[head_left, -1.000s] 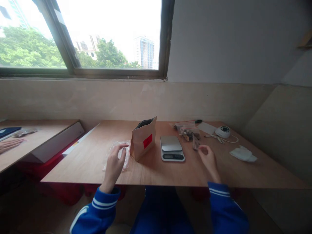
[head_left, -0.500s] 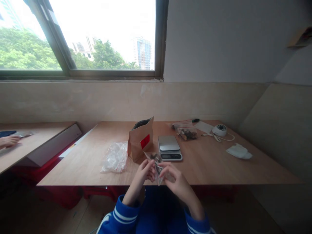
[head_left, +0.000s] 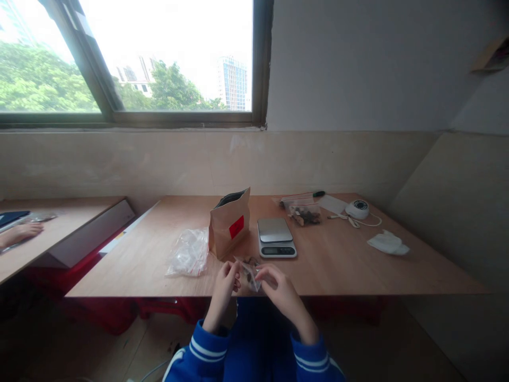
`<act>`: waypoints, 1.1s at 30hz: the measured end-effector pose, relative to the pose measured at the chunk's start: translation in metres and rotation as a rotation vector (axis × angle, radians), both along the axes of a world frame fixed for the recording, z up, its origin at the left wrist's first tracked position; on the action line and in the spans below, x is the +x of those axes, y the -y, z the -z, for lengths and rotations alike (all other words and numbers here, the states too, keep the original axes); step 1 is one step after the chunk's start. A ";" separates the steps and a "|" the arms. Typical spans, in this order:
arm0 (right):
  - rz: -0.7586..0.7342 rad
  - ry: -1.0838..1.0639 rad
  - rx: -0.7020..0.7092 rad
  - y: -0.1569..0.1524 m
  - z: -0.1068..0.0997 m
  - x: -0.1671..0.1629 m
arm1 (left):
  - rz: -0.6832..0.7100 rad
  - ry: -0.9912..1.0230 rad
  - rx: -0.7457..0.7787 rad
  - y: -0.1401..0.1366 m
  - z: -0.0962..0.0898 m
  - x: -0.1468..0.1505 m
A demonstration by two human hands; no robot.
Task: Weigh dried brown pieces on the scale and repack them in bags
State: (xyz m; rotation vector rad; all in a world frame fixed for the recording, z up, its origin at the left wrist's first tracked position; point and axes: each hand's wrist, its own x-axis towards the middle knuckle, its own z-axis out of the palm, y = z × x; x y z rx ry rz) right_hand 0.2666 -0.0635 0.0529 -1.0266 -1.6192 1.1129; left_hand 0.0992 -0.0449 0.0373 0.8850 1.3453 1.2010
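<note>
Small clear plastic bag (head_left: 249, 271) with dark pieces inside: held up between both hands at the near edge of the table (head_left: 338, 265), just in front of the scale. Left hand (head_left: 225, 281): fingers curled and pinched on the bag's left side. Right hand (head_left: 278, 284): fingers bent, thumb and forefinger closed on the bag's right side; both sleeves blue with white stripes. Digital kitchen scale (head_left: 275, 237): flat on the table near its middle, metal plate bare, display facing the person. Brown paper bag (head_left: 229, 224) with a red label: upright and open at the top, just left of the scale. Heap of clear plastic bags (head_left: 188, 252): lying left of the paper bag, close beside it. Filled clear bag with dark contents (head_left: 304, 214): on the far part of the table, behind and to the right of the scale. White round device (head_left: 357, 209) with a cord: near the far right corner. White cloth (head_left: 387, 243): on the right side of the table, well apart from the hands. Another person's hand (head_left: 19, 232): resting on a separate table at the far left.
</note>
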 end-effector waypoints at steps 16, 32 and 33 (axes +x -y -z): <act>0.056 0.153 0.071 0.006 -0.013 0.006 | 0.221 0.004 0.147 -0.004 -0.012 0.011; 0.113 0.059 0.025 0.001 -0.009 0.002 | 0.213 -0.033 0.333 0.008 -0.023 0.032; 0.109 0.049 0.019 0.001 -0.009 0.003 | 0.220 -0.027 0.332 0.008 -0.022 0.031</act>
